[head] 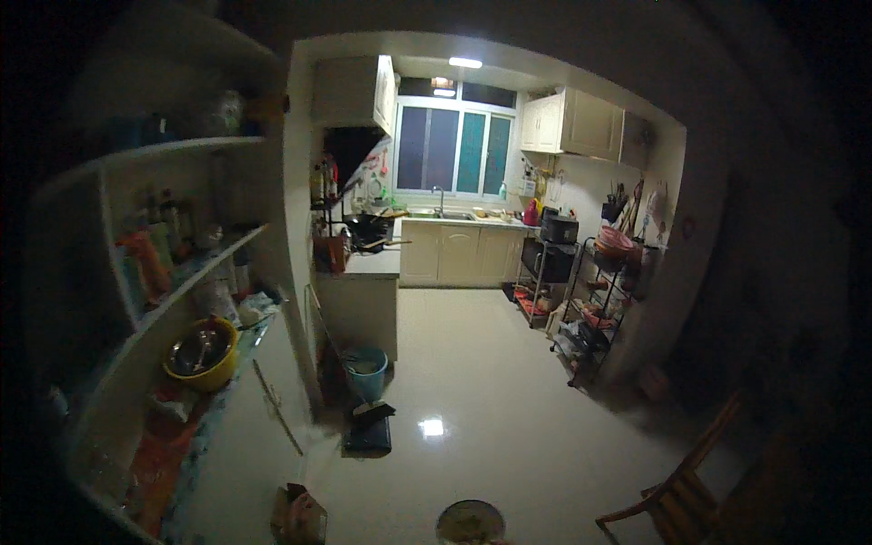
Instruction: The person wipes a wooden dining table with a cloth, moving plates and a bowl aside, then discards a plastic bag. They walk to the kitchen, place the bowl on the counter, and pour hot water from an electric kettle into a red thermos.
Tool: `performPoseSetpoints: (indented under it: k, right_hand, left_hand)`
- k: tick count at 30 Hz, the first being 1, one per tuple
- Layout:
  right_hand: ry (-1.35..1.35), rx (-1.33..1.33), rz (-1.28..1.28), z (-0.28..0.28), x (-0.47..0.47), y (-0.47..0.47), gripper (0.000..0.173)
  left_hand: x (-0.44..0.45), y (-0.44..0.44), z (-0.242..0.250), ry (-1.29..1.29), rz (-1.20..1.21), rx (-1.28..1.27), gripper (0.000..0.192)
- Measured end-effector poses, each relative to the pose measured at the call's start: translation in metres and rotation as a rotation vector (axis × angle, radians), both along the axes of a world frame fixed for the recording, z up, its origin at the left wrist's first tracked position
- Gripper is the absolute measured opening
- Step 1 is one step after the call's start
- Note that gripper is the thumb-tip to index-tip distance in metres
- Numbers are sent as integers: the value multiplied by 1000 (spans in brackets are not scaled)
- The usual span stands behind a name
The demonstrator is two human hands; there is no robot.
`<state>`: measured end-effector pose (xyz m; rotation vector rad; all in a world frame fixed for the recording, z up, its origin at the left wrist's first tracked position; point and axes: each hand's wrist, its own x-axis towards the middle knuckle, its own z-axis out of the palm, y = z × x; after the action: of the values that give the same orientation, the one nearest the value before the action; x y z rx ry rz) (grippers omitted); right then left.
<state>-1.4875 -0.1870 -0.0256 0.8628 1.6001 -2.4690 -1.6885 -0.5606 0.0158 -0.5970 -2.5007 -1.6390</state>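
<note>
Neither of my hands is in view. Before me a kitchen opens beyond a wide doorway. At its far end a steel faucet (440,195) rises over a sink (458,215) below a sliding window (455,146). On the left counter (378,263) stand dark woks (368,230) with wooden handles. A light blue bucket (368,375) is on the floor at the counter's end, with a broom (370,410) and a black dustpan (368,436) in front of it. At the bottom edge is a round container (470,523), cut off by the frame.
Left, shelves hold a yellow basin (228,373) with metalware; a box (300,521) stands on the floor below. Right are metal racks (579,313) with a black pot-like appliance (560,230) and pink basins (614,238). A wooden chair (681,501) stands at lower right. The tiled floor (470,354) reflects light.
</note>
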Motion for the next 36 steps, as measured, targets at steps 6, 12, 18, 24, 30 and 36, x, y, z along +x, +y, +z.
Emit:
performPoseSetpoints:
  k: [6,12,18,24,30,36]
  right_hand:
    - [-19,-14,-250,-5,-75,109,58]
    - [2,-21,-173,20,-214,220,59]
    - [78,-38,96,-24,-412,312,55]
    - [129,-35,117,-79,-577,398,50]
    - [49,2,108,-18,-679,490,50]
    - [106,78,-89,12,-782,637,49]
  left_hand:
    - [-121,186,-5,-207,-276,231,45]
    - [-209,308,9,-555,-385,221,37]
    - [-348,390,-12,-717,-448,45,35]
    - [-518,489,-9,-812,-499,-37,40]
    - [-654,628,17,-797,-700,-23,45]
    - [-781,753,3,-783,-671,-22,44]
